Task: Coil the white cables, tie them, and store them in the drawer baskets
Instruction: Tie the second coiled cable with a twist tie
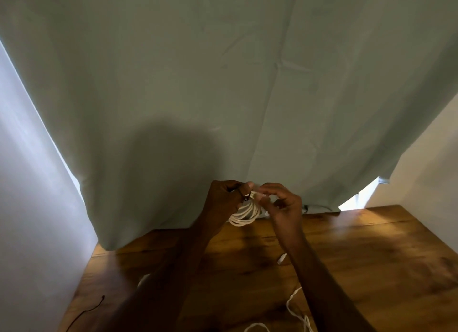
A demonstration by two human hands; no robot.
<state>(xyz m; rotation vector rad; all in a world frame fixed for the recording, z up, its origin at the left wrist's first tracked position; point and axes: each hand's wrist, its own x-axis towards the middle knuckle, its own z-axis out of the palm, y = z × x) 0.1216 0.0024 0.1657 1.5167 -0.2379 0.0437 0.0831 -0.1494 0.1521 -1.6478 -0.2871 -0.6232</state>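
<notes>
Green curtain (223, 83) behind wooden table (347, 257). Hands close together above far table edge. Left hand (224, 199) grips coiled white cable (244, 214), pinching dark tie (244, 195). Right hand (280, 205) fingers curled, pinching coil top. Loose white cable (295, 309) near front.

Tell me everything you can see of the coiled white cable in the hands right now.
The coiled white cable is wound into several loops of smooth, plastic-looking cord, bunched into a small hank. It is held up above the far edge of the wooden table, in front of the curtain, its lower loops hanging free. The left hand grips its top, where a thin dark tie wraps the loops. The right hand pinches the top from the other side. Whether the tie is fastened cannot be told.
</notes>
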